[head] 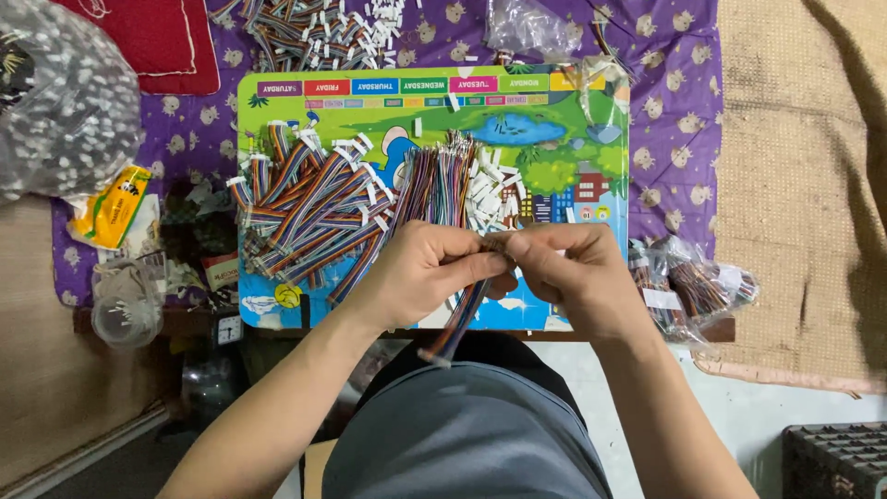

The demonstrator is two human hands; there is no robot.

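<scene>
Two hands meet at the near edge of the bench: your left hand (420,268) and right hand (573,273) both pinch one multicoloured ribbon cable (459,319), fingertips almost touching, while its free end hangs down past the bench edge toward your lap. You work over a colourful picture board (564,129) lying on a purple patterned cloth (670,102). On the board's left half sits a heap of finished ribbon cables (309,208); at its middle, just beyond your hands, lies a bundle of loose cables (434,185) beside small white connectors (488,199). At the bench's right edge rest clear bags of cables (693,286); a large clear bag of white pieces (65,102) fills the far left corner.
</scene>
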